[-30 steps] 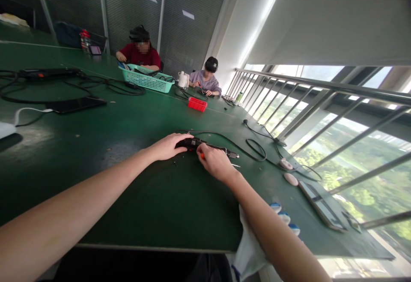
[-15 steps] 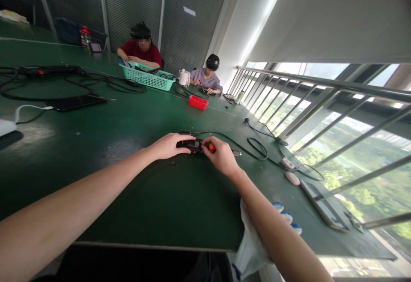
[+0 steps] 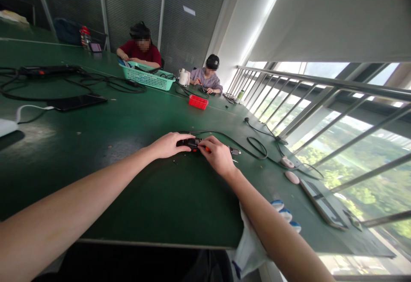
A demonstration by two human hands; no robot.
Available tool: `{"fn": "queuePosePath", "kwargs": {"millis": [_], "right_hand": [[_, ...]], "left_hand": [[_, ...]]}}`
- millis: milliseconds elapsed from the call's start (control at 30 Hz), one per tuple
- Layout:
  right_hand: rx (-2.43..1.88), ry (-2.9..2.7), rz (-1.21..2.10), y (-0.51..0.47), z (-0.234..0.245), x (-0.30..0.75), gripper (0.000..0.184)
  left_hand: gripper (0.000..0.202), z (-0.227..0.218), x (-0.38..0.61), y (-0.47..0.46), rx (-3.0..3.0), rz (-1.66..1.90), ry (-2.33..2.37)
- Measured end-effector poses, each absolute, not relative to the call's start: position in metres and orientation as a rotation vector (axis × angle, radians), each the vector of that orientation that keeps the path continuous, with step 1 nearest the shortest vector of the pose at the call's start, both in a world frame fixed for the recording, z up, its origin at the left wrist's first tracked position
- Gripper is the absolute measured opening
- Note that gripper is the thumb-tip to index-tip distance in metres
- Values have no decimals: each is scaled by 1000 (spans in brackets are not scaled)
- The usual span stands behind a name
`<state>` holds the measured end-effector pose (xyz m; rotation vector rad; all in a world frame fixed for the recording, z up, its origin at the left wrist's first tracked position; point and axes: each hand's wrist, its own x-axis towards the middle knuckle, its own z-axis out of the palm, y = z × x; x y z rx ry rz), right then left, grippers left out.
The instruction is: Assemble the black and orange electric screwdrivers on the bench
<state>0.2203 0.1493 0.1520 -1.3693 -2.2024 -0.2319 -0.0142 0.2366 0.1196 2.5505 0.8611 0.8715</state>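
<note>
A black corded power tool with a metal tip at its right end lies on the green table in front of me. My left hand is closed around its left end, thumb on the near side. Over its middle, my right hand has its fingertips pinched at the casing. An orange-handled screwdriver is tucked in that hand, and a thin metal shaft shows past its right side. What the fingertips pinch is hidden. Small dark screws lie just in front of the tool.
A black cord curls to the right. Farther off stand a red tray and a green basket, with two people beyond. White-and-blue gloves lie under my right forearm. A tablet is by the railing.
My right hand has moved slightly left and turned over the casing. The thin shaft now shows beside it. My left hand stays in place.
</note>
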Motion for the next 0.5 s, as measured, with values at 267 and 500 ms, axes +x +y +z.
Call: {"fn": "queuePosePath", "kwargs": {"millis": [267,500], "right_hand": [[-1356,-2353,-273,134,164,212,25],[-1044,-2529,47,125,160,166,27]], "left_hand": [[54,121,-13,234,2532,878,911],[46,129,-15,231,2572,816,860]]}}
